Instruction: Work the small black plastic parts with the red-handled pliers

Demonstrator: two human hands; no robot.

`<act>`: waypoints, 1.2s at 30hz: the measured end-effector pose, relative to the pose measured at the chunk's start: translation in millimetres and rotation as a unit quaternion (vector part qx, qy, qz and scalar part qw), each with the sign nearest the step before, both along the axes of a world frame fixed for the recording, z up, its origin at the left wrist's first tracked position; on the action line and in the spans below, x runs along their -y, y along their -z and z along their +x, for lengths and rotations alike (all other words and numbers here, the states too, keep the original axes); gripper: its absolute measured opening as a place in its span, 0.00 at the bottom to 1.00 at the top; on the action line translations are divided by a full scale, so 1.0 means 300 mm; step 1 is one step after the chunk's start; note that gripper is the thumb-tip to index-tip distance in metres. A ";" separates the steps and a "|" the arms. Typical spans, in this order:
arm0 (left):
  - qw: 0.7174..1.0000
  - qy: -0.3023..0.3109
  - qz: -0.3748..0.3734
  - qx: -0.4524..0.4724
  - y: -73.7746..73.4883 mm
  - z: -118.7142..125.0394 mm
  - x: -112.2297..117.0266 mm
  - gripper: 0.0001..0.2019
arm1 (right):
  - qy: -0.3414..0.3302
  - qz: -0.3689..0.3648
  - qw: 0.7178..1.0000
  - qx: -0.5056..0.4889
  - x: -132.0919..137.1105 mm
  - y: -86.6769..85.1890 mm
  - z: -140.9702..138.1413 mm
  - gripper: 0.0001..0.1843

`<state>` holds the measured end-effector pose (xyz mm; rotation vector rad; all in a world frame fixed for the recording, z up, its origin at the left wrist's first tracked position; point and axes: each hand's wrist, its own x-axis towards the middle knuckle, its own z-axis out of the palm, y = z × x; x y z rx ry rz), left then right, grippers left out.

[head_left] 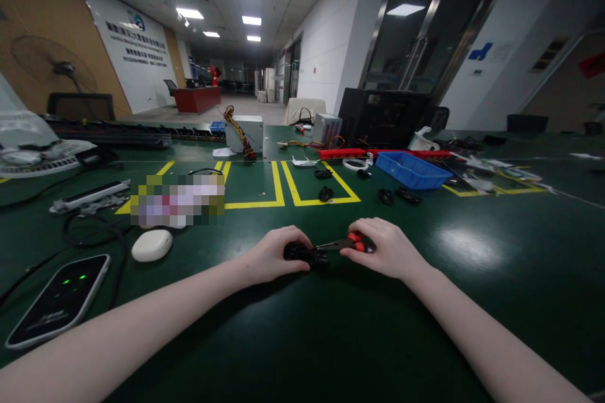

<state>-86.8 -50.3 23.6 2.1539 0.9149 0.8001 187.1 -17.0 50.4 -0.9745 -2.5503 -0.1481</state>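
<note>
My left hand (pixel 278 254) is closed around a bundle of black cable (pixel 307 255), just above the green table. My right hand (pixel 385 245) grips pliers (pixel 352 243) by their red and black handles. The pliers' metal jaws point left and meet the upper side of the bundle; whether they pinch anything there is too small to tell. Beyond my hands, inside a yellow taped outline, lies a small black coiled cable (pixel 326 194). Further right are more black cable bundles (pixel 407 196).
A blue tray (pixel 413 170) stands at the back right, by a red power strip (pixel 345 153). Power supply units (pixel 250 135) sit further back. On the left are a phone-like device (pixel 61 299) with green lights, a white rounded case (pixel 152 245) and loose black cables.
</note>
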 end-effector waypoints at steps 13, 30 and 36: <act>1.000 0.019 -0.010 -0.005 -0.001 0.000 -0.005 0.11 | -0.054 0.011 0.998 -0.009 -0.016 0.036 -0.014 0.19; 1.000 -0.006 -0.027 -0.014 -0.008 0.006 0.002 0.13 | -0.023 -0.005 0.999 0.021 -0.023 0.045 -0.019 0.20; 1.000 0.013 -0.026 -0.013 -0.003 0.001 -0.009 0.11 | -0.034 0.012 0.999 0.029 -0.027 0.041 -0.022 0.20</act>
